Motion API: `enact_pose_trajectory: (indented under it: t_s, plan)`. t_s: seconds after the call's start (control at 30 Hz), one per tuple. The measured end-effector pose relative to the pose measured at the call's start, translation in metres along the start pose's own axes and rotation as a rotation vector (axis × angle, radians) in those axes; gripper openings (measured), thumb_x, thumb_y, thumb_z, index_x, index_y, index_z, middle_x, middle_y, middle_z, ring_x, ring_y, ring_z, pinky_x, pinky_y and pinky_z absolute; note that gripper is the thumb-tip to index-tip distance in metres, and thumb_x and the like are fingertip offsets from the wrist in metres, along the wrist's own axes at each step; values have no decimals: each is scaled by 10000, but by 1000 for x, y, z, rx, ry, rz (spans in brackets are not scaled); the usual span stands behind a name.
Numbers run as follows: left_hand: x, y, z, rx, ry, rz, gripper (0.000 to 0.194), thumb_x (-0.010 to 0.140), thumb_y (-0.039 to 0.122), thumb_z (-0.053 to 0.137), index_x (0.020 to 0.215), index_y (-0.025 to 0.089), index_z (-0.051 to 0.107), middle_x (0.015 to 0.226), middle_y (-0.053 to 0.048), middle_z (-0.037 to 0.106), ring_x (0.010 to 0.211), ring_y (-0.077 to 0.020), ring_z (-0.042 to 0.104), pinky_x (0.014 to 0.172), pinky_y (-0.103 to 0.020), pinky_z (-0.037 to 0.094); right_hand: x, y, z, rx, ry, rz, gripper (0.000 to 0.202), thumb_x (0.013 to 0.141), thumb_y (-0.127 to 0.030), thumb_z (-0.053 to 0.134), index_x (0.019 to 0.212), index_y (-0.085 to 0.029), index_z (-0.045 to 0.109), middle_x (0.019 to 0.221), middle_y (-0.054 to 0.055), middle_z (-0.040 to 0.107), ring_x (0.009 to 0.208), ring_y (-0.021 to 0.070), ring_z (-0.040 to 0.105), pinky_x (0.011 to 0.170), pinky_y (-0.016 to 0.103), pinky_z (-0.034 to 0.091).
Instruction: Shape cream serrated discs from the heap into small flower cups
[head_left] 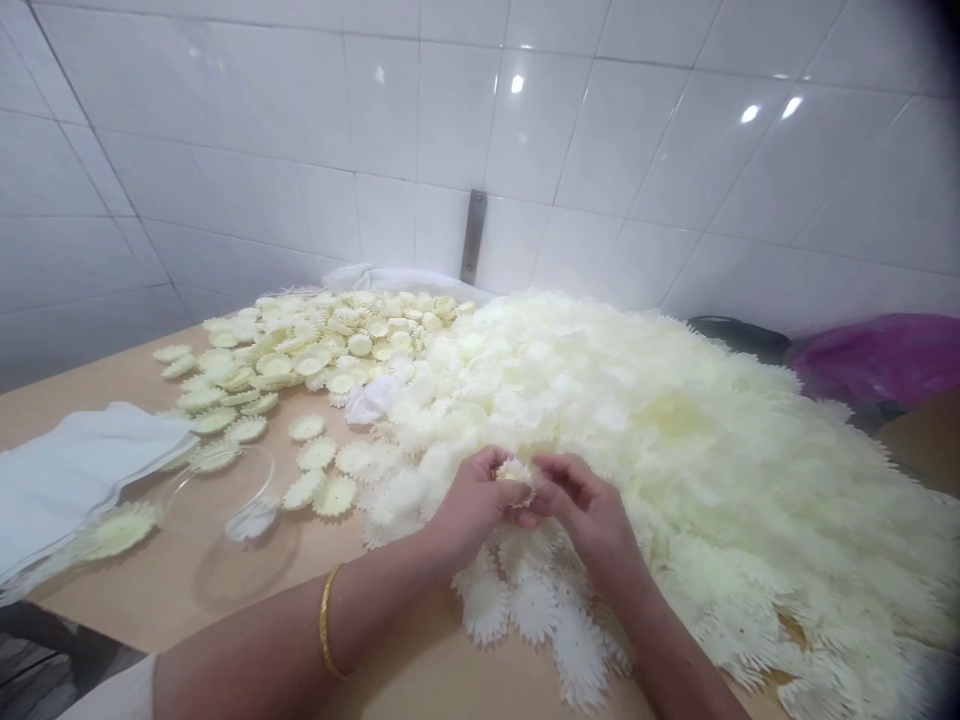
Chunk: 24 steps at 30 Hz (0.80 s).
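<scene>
Before the tiled wall (390,120), at the near edge of a broad heap of pale petal discs (600,400): one small scalloped piece (514,474), pinched between the fingers of the left hand (480,490); right hand (592,510), fingertips at its other side, their exact grip unclear.

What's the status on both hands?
Left hand and right hand together on small pale flower piece. Big petal heap right behind, crowding them.

Tan tabletop (390,640) | heaped pale toothed discs (540,380) | white sheets (82,470) | clear loop (266,465)
</scene>
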<state>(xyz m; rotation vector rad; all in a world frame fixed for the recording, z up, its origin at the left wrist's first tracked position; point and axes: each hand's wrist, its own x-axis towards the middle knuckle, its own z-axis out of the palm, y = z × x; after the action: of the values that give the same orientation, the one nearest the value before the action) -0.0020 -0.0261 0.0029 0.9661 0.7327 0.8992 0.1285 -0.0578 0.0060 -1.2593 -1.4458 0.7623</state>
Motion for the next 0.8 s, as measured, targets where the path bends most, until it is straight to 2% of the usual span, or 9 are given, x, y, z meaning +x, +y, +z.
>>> enact_pose_trajectory:
  t_s: [0.07, 0.23, 0.4, 0.57, 0.67, 0.8]
  plan:
    - [0, 1, 0, -1, -13, 15, 228, 609, 115, 637, 783, 140, 492, 716, -26, 582, 621, -109, 582, 567, -216, 469, -1, 1, 2, -94, -4, -76, 223, 763, -351, 568, 900, -182, 616, 792, 35, 563, 754, 173, 529, 664, 277, 417]
    - [-1, 1, 1, -33, -99, -18, 280, 615, 64, 578, 885, 132, 546, 761, -36, 584, 637, -99, 557, 622, -248, 483, -4, 2, 7, -267, 87, -244, 151, 823, -248, 478, 790, -187, 611, 715, 24, 536, 679, 157, 504, 599, 262, 381]
    - [-2, -1, 0, -101, -65, -84, 429, 586, 32, 558, 998, 151, 531, 730, -21, 559, 670, -118, 551, 673, -305, 490, -5, 6, 5, -503, 89, -399, 150, 824, -200, 443, 827, -191, 593, 752, 40, 523, 673, 160, 483, 598, 270, 366]
    - [-3, 0, 5, -113, -107, -93, 201, 584, 50, 573, 776, 110, 577, 684, -20, 530, 634, -106, 538, 638, -269, 490, -6, 11, 5, -685, 120, -482, 209, 815, -139, 396, 709, -174, 573, 675, 38, 503, 623, 147, 437, 574, 261, 338]
    - [-3, 1, 6, -110, -95, -113, 132, 591, 68, 604, 711, 107, 567, 648, -13, 529, 595, -100, 544, 611, -253, 498, -6, 10, 5, -607, 162, -394, 230, 816, -178, 399, 616, -177, 513, 610, 16, 465, 565, 130, 417, 524, 242, 329]
    - [-2, 2, 4, -133, -99, -192, 244, 615, 68, 622, 847, 83, 551, 741, -62, 588, 631, -141, 616, 611, -247, 509, -5, 2, 4, -210, 191, -28, 293, 813, -323, 467, 561, -187, 401, 490, -38, 378, 448, 98, 388, 413, 203, 343]
